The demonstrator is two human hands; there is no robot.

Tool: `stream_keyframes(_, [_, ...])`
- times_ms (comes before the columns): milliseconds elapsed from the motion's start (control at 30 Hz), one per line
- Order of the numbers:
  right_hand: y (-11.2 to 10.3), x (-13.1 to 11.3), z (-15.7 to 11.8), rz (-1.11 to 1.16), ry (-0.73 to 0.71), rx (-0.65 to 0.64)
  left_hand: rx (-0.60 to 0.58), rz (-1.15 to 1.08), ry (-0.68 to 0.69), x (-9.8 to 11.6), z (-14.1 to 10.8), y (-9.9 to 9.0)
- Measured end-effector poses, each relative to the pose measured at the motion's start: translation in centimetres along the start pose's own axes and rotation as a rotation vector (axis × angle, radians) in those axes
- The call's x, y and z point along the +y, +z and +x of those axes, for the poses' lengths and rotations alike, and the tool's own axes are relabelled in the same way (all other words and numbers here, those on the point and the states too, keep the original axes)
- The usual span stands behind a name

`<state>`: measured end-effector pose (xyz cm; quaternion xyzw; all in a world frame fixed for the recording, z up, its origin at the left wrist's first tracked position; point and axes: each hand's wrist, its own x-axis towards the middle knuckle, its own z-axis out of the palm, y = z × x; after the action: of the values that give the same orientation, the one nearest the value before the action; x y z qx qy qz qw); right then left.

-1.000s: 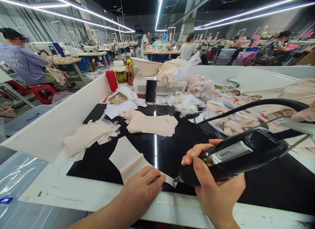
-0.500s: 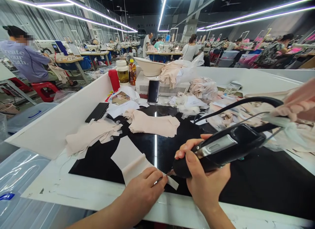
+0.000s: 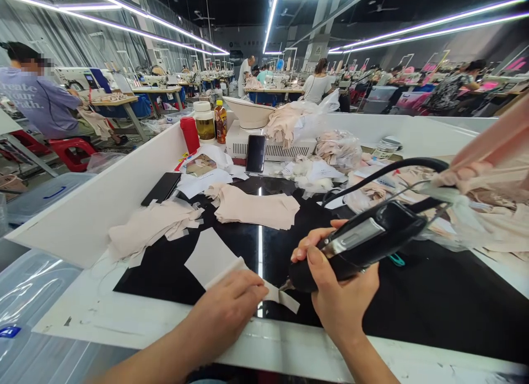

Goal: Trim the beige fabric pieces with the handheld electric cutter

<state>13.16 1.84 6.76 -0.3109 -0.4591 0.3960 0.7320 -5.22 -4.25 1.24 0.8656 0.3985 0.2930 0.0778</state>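
Observation:
My right hand [image 3: 341,287] is wrapped around a black handheld power tool [image 3: 359,246] with a silver plate on its side. The tool's thin metal tip [image 3: 286,285] points left and meets the edge of a pale beige fabric piece [image 3: 210,257], near its narrow end. Over the middle of that piece lies my left hand [image 3: 233,301], fingers closed together and pressing a fold of it; the fingertips are partly hidden. The fabric lies on a black board [image 3: 433,301]. Beyond it rest two stacks of similar cut pieces, one in the centre [image 3: 256,206] and one at left [image 3: 151,230].
A thick black cable [image 3: 384,177] loops from the tool, near hanging pink cloth [image 3: 483,147]. A phone [image 3: 255,153] leans against a white scale [image 3: 270,141]. Bagged fabric scraps [image 3: 397,183] pile up at right. A white side wall [image 3: 103,199] borders the left.
My left hand has slid left and slightly down along the fabric, uncovering more of its narrow end. The tool and my right hand have shifted slightly left, with the tip still at the fabric.

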Motion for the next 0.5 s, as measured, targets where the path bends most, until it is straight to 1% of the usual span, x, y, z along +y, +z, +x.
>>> stream_keyframes(67, [-0.2, 0.4, 0.7, -0.030, -0.014, 0.010, -0.052, 0.041, -0.031, -1.3, -0.3, -1.2])
stream_keyframes(133, [-0.4, 0.8, 1.5, -0.070, -0.029, 0.034, -0.134, 0.092, -0.046, -2.6, -0.6, -2.0])
stream_keyframes(233, [-0.6, 1.0, 2.6, -0.089, -0.037, 0.061, -0.226, 0.200, -0.021, -3.5, -0.9, -2.3])
stream_keyframes(300, [-0.8, 0.6, 2.8, -0.067, -0.027, 0.069, -0.250, 0.287, -0.035, -3.1, -0.9, -1.9])
stream_keyframes(367, [-0.9, -0.1, 2.6, -0.039, -0.001, 0.073, -0.257, 0.354, -0.085, -2.2, -0.7, -1.4])
stream_keyframes(500, [-1.6, -1.6, 1.2, -0.011, 0.054, 0.028, -0.282, 0.372, -0.186, -0.5, 0.4, -0.9])
